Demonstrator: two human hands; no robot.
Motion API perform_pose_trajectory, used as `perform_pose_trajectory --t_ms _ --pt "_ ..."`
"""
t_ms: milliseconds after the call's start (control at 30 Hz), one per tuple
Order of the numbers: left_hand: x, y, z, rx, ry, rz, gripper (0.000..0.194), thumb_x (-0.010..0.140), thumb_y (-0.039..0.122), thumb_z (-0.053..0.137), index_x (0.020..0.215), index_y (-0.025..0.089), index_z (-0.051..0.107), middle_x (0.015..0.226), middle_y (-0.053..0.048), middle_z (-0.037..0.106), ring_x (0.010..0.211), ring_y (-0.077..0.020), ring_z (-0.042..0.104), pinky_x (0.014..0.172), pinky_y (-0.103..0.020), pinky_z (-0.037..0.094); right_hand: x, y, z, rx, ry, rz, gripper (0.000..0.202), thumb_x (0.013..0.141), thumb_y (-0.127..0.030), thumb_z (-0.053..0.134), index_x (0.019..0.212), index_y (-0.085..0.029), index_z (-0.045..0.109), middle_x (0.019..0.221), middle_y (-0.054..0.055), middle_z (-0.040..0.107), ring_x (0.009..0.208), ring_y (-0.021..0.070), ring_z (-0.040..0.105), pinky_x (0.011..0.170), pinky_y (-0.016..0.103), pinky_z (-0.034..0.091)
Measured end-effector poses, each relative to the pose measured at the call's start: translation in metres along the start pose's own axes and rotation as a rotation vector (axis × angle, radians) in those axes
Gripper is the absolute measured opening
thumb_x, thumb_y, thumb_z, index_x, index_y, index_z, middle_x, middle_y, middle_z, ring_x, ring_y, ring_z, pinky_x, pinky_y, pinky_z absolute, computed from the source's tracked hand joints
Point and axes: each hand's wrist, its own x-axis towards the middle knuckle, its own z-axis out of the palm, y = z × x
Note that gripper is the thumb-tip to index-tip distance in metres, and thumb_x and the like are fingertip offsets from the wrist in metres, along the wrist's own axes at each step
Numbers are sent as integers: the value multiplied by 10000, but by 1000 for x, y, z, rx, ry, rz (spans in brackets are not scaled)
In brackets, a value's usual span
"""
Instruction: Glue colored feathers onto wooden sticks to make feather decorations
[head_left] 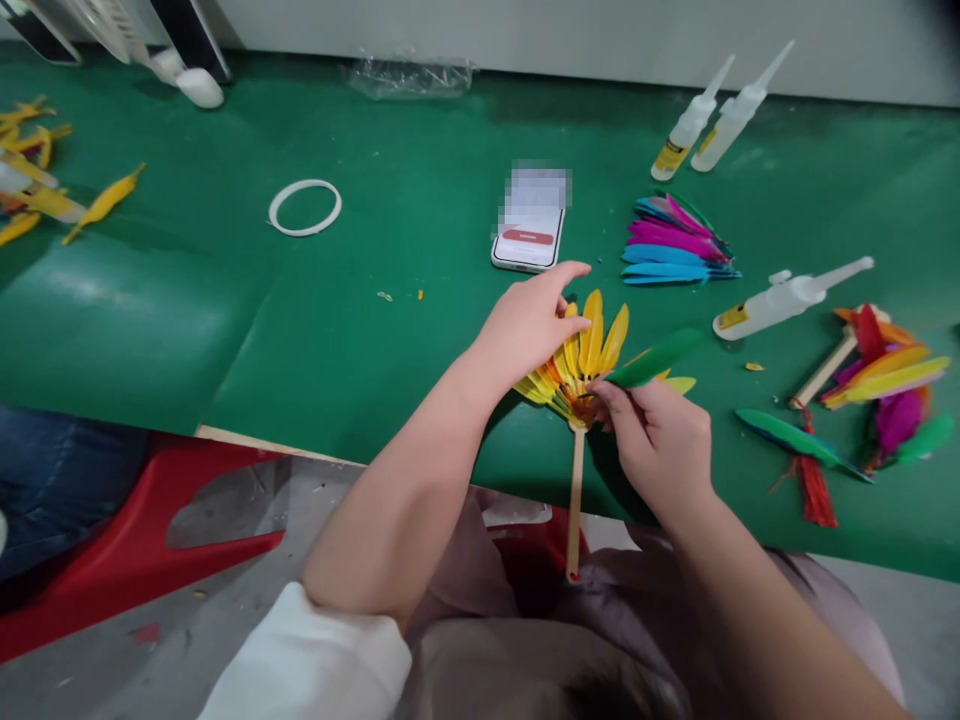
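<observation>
A feather fan (592,335) with yellow feathers and a wooden handle (576,500) lies at the table's front edge, its handle sticking out past the edge. Over the fan's left feathers rests my left hand (529,318), its thumb and index finger stretched apart; its other fingers are partly hidden. My right hand (664,435) pinches a green feather (660,358) by its quill end, right at the fan's brownish centre where the feathers meet. The green feather points up and to the right, across some of the yellow ones.
A phone (529,225) lies behind the fan. Blue and magenta feathers (675,240) lie right, near glue bottles (682,135). A lying glue bottle (772,305), another feather fan (885,370) and a red tassel (814,485) are further right. A white ring (305,208) lies left.
</observation>
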Motion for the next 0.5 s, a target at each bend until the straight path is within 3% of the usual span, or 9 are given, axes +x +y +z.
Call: perform_pose_trajectory --t_ms 100,300,500 --pt "1 0 2 10 -14 14 547 740 197 633 1262 217 471 824 -15 625 764 -159 573 719 -288 429 -1 2 -2 19 33 51 263 849 -277 496 609 -181 545 532 -3 571 505 109 550 496 225 403" --pt "0 -11 -4 37 -45 33 417 734 199 630 1147 221 574 821 -10 624 739 -144 575 712 -280 427 -4 5 -10 64 82 155 226 839 -304 519 647 -194 559 517 -7 577 474 114 557 460 230 416" --pt "-12 -16 -32 55 -103 -52 308 805 315 550 1097 225 594 831 -17 647 691 -133 585 663 -274 433 -9 5 -21 333 -64 320 121 846 -299 509 841 -212 594 687 -9 626 502 98 566 494 232 468"
